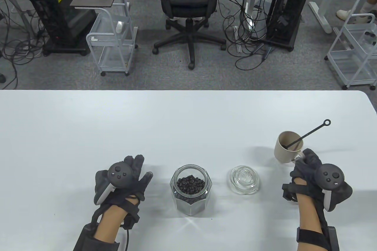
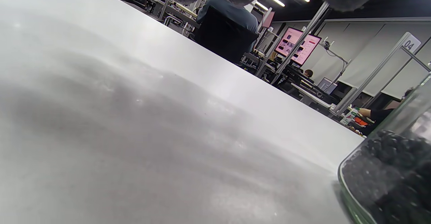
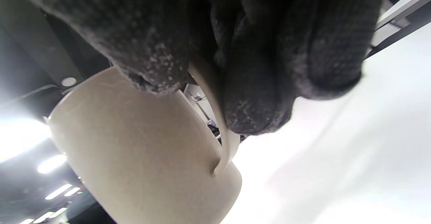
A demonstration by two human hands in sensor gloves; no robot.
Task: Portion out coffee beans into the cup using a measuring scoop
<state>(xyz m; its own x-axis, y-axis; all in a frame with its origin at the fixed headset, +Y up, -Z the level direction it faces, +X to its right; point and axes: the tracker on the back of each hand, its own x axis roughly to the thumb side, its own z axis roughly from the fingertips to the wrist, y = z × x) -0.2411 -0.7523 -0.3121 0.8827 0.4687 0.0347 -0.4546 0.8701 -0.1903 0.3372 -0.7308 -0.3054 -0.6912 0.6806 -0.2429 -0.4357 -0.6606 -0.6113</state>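
Observation:
An open glass jar (image 1: 191, 189) of dark coffee beans (image 1: 191, 185) stands at the table's front middle; its side shows in the left wrist view as the jar (image 2: 390, 170). A beige cup (image 1: 288, 146) sits tilted at the right, with a black long-handled scoop (image 1: 312, 134) standing in it. My right hand (image 1: 306, 165) grips the cup's handle (image 3: 215, 116), fingers curled round it, and the cup (image 3: 141, 156) appears lifted off the table. My left hand (image 1: 132, 174) lies flat on the table left of the jar, fingers straight, holding nothing.
The jar's glass lid (image 1: 244, 179) lies on the table between jar and cup. The white table (image 1: 117, 127) ends at a far edge, with an office chair (image 1: 188, 3), carts and computer towers beyond it.

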